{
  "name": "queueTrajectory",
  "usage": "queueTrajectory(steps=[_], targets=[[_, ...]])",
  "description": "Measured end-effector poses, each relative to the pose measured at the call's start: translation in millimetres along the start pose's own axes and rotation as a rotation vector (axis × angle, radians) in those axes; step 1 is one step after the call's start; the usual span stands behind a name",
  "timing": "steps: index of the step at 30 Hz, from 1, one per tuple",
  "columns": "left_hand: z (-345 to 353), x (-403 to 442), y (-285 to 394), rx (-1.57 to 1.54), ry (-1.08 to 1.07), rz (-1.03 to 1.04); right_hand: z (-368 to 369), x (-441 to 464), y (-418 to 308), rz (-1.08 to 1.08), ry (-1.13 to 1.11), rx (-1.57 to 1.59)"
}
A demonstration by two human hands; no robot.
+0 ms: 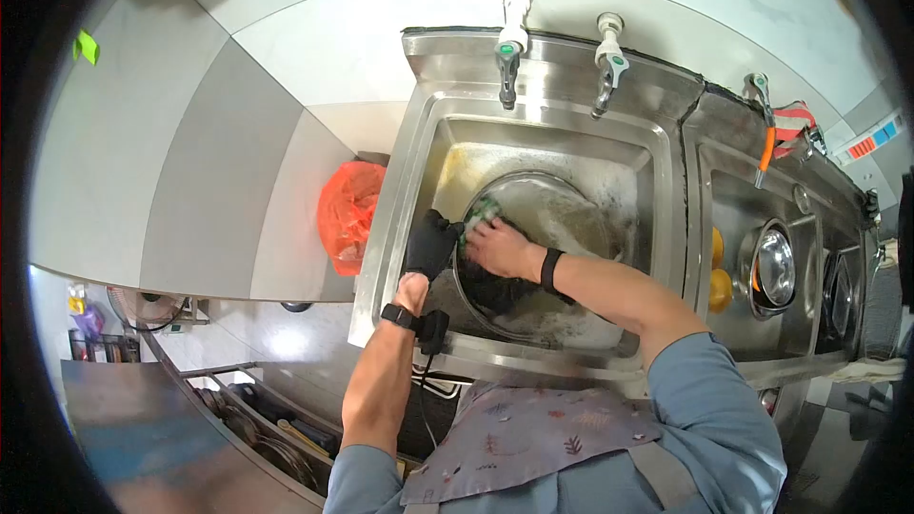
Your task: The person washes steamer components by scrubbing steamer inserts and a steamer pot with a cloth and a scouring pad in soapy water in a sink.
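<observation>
In the left steel sink (pixel 438 124) lies a large round pan (pixel 562 192) with cloudy, soapy water in it. My right hand (pixel 499 247), bare, reaches into the pan's left part, its fingers bent over a green and white scrubber (pixel 484 210). Dark material (pixel 495 293) shows below that hand inside the pan. My left hand (pixel 433 244) wears a black glove and is at the pan's left rim, by the sink's left wall. Its fingers are curled toward the rim; what they grip is too dark to make out.
Two taps (pixel 509 67) (pixel 609 67) stand behind the sink. A red plastic bag (pixel 350 219) hangs at its left. The sink to the right holds a metal bowl (pixel 773 268) and yellow items (pixel 720 290). An orange-ended tap (pixel 765 148) is above it.
</observation>
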State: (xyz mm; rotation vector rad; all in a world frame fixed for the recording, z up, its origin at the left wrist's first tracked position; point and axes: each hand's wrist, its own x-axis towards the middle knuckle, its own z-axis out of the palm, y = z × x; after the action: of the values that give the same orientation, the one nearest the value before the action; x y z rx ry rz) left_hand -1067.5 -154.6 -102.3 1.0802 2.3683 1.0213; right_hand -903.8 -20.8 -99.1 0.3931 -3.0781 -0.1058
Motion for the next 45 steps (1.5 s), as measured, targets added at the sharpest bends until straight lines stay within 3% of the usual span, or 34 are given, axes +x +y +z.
queueTrajectory(steps=[5, 7, 11, 14, 17, 19, 21, 22, 23, 25, 29, 31, 35, 37, 41, 42, 45], targets=[[-23, -19, 47, 0.016, -0.021, 0.03, 14, -4, 47, 0.157, -0.029, 0.017], [-29, -23, 64, -0.066, -0.063, -0.144, 20, -13, 65, 0.197, -0.102, 0.034], [-22, -26, 49, -0.085, -0.068, -0.212, 18, -36, 80, 0.296, -0.351, 0.068], [-10, -25, 23, -0.305, -0.022, -0.206, 12, -57, 83, 0.302, -0.592, -0.048], [-17, -28, 35, 0.106, 0.0, 0.065, -1, -79, 75, 0.264, -0.7, -0.151], [-25, -32, 58, 0.011, 0.02, -0.117, -5, -87, 69, 0.287, -0.719, -0.083], [-21, -34, 54, 0.022, 0.057, -0.106, -11, -94, 58, 0.303, -0.934, -0.045], [-18, -34, 50, 0.037, 0.091, -0.091, 30, -121, 58, 0.189, -0.642, -0.057], [-16, -34, 48, 0.034, 0.091, -0.089, 26, -119, 55, 0.19, -0.643, -0.06], [-15, -35, 47, 0.009, 0.119, -0.055, 17, -112, 48, 0.275, -0.919, 0.19], [-20, -37, 58, -0.017, 0.077, -0.155, 37, -117, 28, 0.235, -0.94, 0.378], [-22, -38, 61, 0.076, 0.125, -0.083, 42, -116, 16, -0.04, -0.843, 0.426], [-23, -40, 64, -0.041, 0.105, -0.149, 42, -110, -16, -0.156, -0.798, 0.381], [-16, -37, 53, 0.016, 0.146, -0.041, 33, -103, -32, 0.383, -0.6, 0.784], [-13, -39, 55, 0.033, 0.191, -0.013, 3, -65, -57, 0.605, -0.503, 0.968], [-16, -41, 62, 0.009, 0.191, -0.047, -1, -53, -54, 0.304, -0.529, 0.742], [-15, -37, 55, 0.016, 0.176, -0.049, 31, -26, -42, -0.084, -0.472, 0.427]])
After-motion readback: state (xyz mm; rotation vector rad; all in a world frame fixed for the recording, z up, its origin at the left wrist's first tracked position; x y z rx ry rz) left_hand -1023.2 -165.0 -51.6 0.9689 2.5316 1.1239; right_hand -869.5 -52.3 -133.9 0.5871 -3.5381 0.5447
